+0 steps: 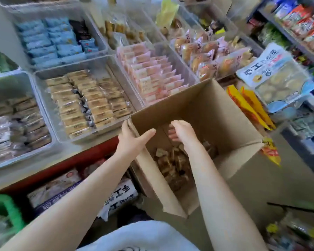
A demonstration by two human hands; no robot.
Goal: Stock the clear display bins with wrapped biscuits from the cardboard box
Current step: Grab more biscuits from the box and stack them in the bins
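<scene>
Few wrapped biscuits lay deep in the cardboard box; your left hand gripped its corner, your right hand hung curled inside, apparently empty. Tugging that corner could have tipped the box away from the clear bin beside it.

Our left hand sits on the plain brown cardboard box, and under our right hand the wrapped biscuits show tan and dark brown. Beyond the left hand we see a clear bin of beige packets with dark seams; farther up are pale blue packets. Beyond the right hand lie pink packets. Right of it are yellow-and-red bags.
</scene>
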